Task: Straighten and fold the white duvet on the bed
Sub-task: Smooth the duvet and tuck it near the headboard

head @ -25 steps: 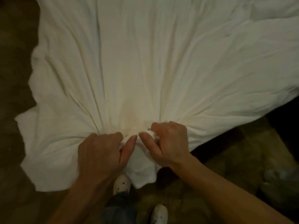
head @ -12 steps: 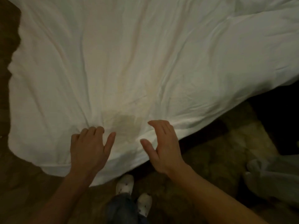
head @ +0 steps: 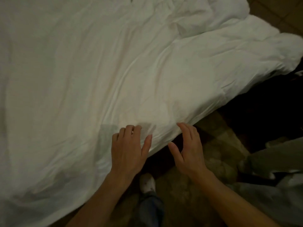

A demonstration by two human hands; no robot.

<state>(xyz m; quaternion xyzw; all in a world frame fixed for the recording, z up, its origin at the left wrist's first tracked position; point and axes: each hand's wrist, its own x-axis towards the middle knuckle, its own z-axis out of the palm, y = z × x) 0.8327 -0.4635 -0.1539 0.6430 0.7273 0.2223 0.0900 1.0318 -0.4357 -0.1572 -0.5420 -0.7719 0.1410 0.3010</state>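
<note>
The white duvet [head: 114, 71] lies spread over the bed and fills most of the view, its near edge running on a slant from the lower left up to the right, where a far-right corner is bunched into puffy folds. Long creases fan across the middle toward the near edge. The left hand [head: 128, 149] rests on the cloth just inside that edge, fingers bent at the tips and thumb spread, holding nothing. The right hand [head: 188, 149] hovers just beside the edge, over the dark floor [head: 188, 199], fingers straight and thumb apart, gripping nothing; whether its fingertips touch the fabric cannot be told. Below, between the forearms, a white shoe [head: 148, 184] and a blue trouser leg show, and grey cloth [head: 270, 185] lies at the near right. This looks like the straightening step, with no fold made yet. The next move likely calls for both hands to take the near edge and smooth or pull out the creases, then deal with the crumpled right corner.
</note>
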